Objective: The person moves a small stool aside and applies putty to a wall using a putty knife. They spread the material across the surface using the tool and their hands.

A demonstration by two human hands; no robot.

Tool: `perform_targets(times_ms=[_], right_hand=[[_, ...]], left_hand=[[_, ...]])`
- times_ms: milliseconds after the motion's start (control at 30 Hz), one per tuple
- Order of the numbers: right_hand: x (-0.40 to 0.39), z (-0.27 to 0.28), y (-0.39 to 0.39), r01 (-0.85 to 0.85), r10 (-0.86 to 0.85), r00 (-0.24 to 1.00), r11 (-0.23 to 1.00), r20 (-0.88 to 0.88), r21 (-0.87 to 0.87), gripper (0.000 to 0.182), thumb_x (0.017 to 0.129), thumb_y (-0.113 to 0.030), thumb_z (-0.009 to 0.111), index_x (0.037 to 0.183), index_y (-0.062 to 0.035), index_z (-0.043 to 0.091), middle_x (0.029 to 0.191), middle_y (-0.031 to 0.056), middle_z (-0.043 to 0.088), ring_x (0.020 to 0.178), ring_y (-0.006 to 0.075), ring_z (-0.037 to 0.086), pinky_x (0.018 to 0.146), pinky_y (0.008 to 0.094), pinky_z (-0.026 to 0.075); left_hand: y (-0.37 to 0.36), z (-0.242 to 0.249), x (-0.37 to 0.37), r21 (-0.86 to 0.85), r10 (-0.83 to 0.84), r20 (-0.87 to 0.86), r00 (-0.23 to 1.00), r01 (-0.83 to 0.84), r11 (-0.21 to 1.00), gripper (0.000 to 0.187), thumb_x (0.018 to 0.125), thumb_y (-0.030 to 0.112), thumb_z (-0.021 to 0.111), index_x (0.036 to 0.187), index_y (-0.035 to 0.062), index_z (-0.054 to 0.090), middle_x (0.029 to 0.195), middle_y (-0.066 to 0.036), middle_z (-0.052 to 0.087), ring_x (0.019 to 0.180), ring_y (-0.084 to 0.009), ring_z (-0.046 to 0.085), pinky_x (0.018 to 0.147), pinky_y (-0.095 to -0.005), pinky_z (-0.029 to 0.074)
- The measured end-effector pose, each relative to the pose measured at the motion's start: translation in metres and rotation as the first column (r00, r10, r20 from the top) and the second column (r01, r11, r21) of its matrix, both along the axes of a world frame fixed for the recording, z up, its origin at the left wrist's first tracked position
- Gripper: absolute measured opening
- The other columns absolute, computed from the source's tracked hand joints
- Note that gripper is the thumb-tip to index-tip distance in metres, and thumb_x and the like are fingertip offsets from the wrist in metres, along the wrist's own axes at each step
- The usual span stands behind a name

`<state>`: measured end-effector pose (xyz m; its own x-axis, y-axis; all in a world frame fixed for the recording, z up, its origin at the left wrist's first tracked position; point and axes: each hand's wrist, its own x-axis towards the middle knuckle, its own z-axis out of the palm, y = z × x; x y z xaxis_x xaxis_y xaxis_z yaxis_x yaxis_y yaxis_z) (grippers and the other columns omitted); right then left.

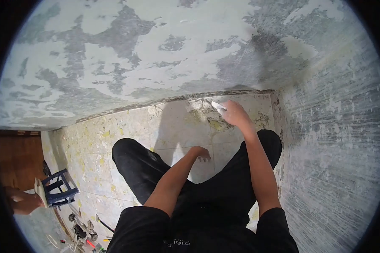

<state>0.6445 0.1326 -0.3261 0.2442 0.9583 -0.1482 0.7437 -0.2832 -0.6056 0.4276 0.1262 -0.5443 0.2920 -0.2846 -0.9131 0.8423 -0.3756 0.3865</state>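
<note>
The small white tool (218, 106) was just in front of the foot of the patchy wall (126, 50), over a strip of crumbly debris (202, 104) lying along that foot; whether its edge touched the floor (190, 130) could not be told. The right hand (233, 113) was closed around the tool, on the side away from the patchy wall. The left hand (199, 154), well apart from the right, hung farther out from that wall, between the knees, its fingers loosely bent and no object visible in it. The step in hand looked like scraping or gathering debris at the base of the patchy wall, and the next move seemed to call for a low, firm stroke along that base, with the right wrist kept steady. A streaked wall (329, 139) met the patchy wall at its right-hand end. Past its left-hand end and out from it stood a dark blue stool (61, 189), with loose tools (82, 232) lying farther still from the patchy wall, too small to name one by one
</note>
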Motion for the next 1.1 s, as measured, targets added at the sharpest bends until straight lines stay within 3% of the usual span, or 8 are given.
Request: perform_targets(times_ms=[167, 300, 467, 600, 733, 867, 933, 1100], right_hand=[[-0.007, 0.031, -0.005, 0.075, -0.074, 0.997, 0.997, -0.029, 0.009, 0.026, 0.081, -0.019, 0.064, 0.099, -0.0002, 0.070, 0.092, 0.0267, 0.066, 0.091, 0.0448, 0.063, 0.078, 0.0500, 0.049], [0.008, 0.031, -0.004, 0.000, 0.000, 1.000, 1.000, -0.015, -0.015, 0.025, 0.083, -0.016, 0.057, 0.098, -0.0015, 0.069, 0.095, 0.0264, 0.067, 0.092, 0.0438, 0.064, 0.081, 0.0507, 0.050], [0.008, 0.015, 0.002, 0.130, -0.125, 0.990, 0.988, -0.065, 0.082, 0.023, 0.085, -0.016, 0.057, 0.093, 0.0009, 0.070, 0.090, 0.0257, 0.068, 0.086, 0.0431, 0.066, 0.078, 0.0508, 0.051], [0.007, 0.015, 0.014, 0.094, -0.079, 0.975, 0.993, -0.209, 0.064, 0.024, 0.086, -0.018, 0.059, 0.096, 0.0015, 0.068, 0.092, 0.0250, 0.069, 0.087, 0.0424, 0.065, 0.078, 0.0506, 0.052], [-0.014, 0.010, 0.016, 0.131, -0.115, 0.989, 0.971, -0.090, 0.200, 0.024, 0.085, -0.018, 0.058, 0.096, 0.0000, 0.069, 0.091, 0.0256, 0.068, 0.087, 0.0432, 0.065, 0.078, 0.0506, 0.052], [-0.048, 0.013, 0.039, 0.036, -0.007, 0.987, 0.984, -0.160, 0.177, 0.022, 0.084, -0.017, 0.058, 0.092, 0.0000, 0.070, 0.087, 0.0267, 0.067, 0.086, 0.0439, 0.065, 0.077, 0.0511, 0.051], [-0.055, 0.013, 0.043, -0.003, 0.019, 0.987, 0.995, -0.161, 0.098, 0.022, 0.083, -0.017, 0.059, 0.091, 0.0000, 0.070, 0.087, 0.0268, 0.067, 0.086, 0.0442, 0.065, 0.077, 0.0514, 0.051], [-0.052, -0.013, 0.047, 0.002, -0.005, 0.991, 1.000, -0.136, -0.026, 0.024, 0.085, -0.020, 0.058, 0.091, 0.0007, 0.069, 0.087, 0.0253, 0.066, 0.085, 0.0439, 0.063, 0.076, 0.0523, 0.050]], left_hand=[[0.018, 0.030, 0.006, 0.247, -0.137, 0.190, 0.972, 0.088, 0.965, 0.042, 0.089, 0.037, 0.058, 0.118, 0.0094, 0.068, 0.113, -0.012, 0.068, 0.093, -0.0298, 0.067, 0.081, -0.0448, 0.053], [0.022, 0.118, 0.025, 0.478, -0.500, 0.267, 0.824, 0.338, 0.811, 0.036, 0.092, 0.031, 0.053, 0.112, 0.0060, 0.068, 0.102, -0.019, 0.069, 0.091, -0.0338, 0.067, 0.079, -0.0462, 0.051], [-0.004, 0.322, -0.064, 0.600, -0.335, 0.681, 0.651, -0.235, 0.765, 0.030, 0.087, 0.018, 0.057, 0.114, 0.0074, 0.066, 0.107, -0.019, 0.066, 0.102, -0.0364, 0.062, 0.088, -0.0444, 0.049], [-0.038, 0.417, -0.143, 0.609, -0.322, 0.791, 0.520, -0.619, 0.496, 0.032, 0.078, 0.000, 0.056, 0.109, 0.0038, 0.062, 0.096, -0.017, 0.062, 0.095, -0.0338, 0.061, 0.085, -0.0397, 0.051], [-0.065, 0.390, -0.225, 0.344, -0.123, 0.930, 0.347, -0.938, -0.047, 0.028, 0.075, -0.008, 0.050, 0.100, -0.0001, 0.059, 0.092, -0.011, 0.058, 0.082, -0.0189, 0.058, 0.065, -0.0300, 0.047], [-0.096, 0.323, -0.299, 0.256, 0.183, 0.963, 0.199, -0.889, -0.379, 0.018, 0.085, -0.001, 0.045, 0.100, -0.0005, 0.056, 0.090, -0.010, 0.057, 0.085, -0.0171, 0.055, 0.069, -0.0295, 0.045], [-0.125, 0.265, -0.347, 0.475, 0.308, 0.863, 0.400, -0.850, -0.229, 0.024, 0.090, 0.007, 0.047, 0.108, -0.0040, 0.058, 0.106, -0.018, 0.065, 0.095, -0.0319, 0.062, 0.084, -0.0417, 0.047], [-0.238, 0.168, -0.431, 0.683, 0.789, 0.283, 0.545, -0.692, 0.234, 0.025, 0.090, 0.007, 0.048, 0.110, -0.0042, 0.058, 0.106, -0.019, 0.065, 0.095, -0.0328, 0.062, 0.085, -0.0424, 0.047]])
